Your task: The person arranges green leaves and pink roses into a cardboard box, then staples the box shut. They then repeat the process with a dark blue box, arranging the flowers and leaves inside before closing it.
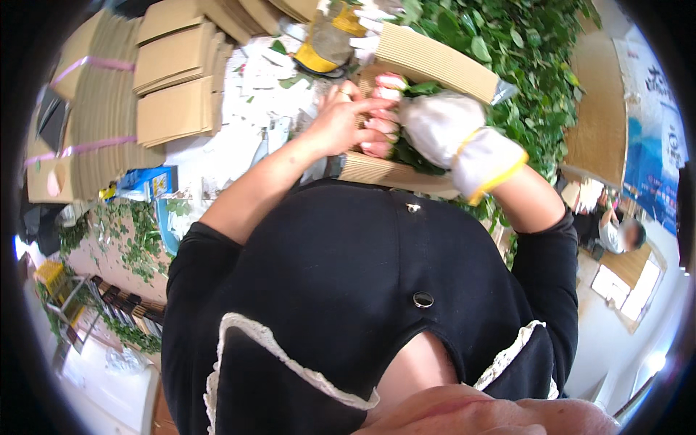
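Pink rose heads [381,128] lie in a row on corrugated cardboard [399,170], their leafy stems running right. My bare left hand [348,117], with a ring on one finger, reaches over them from the left. Its fingers are spread and touch the blooms. A white work glove with yellow trim covers my right hand [443,130], which rests over the stems just right of the heads. The glove hides its fingers' grip. Beyond the roses, a raised corrugated cardboard flap [435,60] stands along the far side.
Bundled flat cardboard [103,109] and smaller cardboard stacks [176,109] stand at left. White scraps [266,76] litter the table. A yellow-and-grey work glove [326,46] lies beyond my left hand. Leafy stems [535,70] pile up at right. Another person [620,234] is farther right.
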### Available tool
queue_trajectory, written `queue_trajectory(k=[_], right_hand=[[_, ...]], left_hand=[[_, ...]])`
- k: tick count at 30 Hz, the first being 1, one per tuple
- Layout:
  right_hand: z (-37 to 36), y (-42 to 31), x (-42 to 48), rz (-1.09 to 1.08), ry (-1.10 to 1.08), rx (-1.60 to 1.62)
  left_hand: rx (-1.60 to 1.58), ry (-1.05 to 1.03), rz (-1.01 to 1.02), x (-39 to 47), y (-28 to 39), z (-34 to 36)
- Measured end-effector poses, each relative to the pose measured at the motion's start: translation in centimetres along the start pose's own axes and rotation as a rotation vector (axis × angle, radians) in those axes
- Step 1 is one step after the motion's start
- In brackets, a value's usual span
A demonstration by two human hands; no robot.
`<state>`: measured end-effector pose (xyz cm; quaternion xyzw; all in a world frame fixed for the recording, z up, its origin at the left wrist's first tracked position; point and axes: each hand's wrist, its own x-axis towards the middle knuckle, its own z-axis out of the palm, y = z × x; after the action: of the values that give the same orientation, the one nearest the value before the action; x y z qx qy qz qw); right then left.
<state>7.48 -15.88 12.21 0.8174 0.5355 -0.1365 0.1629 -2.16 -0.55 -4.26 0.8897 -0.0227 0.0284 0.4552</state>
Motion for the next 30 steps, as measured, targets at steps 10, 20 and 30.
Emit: queue_trajectory(k=[10, 20, 30], right_hand=[[-6.7, -10.1, 14.8, -0.667, 0.776, 0.172], [-1.1, -22.8, 21.8, -0.578, 0.789, -0.177], [-6.8, -4.9, 6.3, -0.249, 1.086, 0.277]], left_hand=[[-0.765, -0.332, 0.016, 1.3, -1.2, 1.9], [-0.227, -0.074, -0.033, -5.4, -1.1, -1.8], [0.060, -0.045, 0.006, 0.5, 1.0, -1.3]])
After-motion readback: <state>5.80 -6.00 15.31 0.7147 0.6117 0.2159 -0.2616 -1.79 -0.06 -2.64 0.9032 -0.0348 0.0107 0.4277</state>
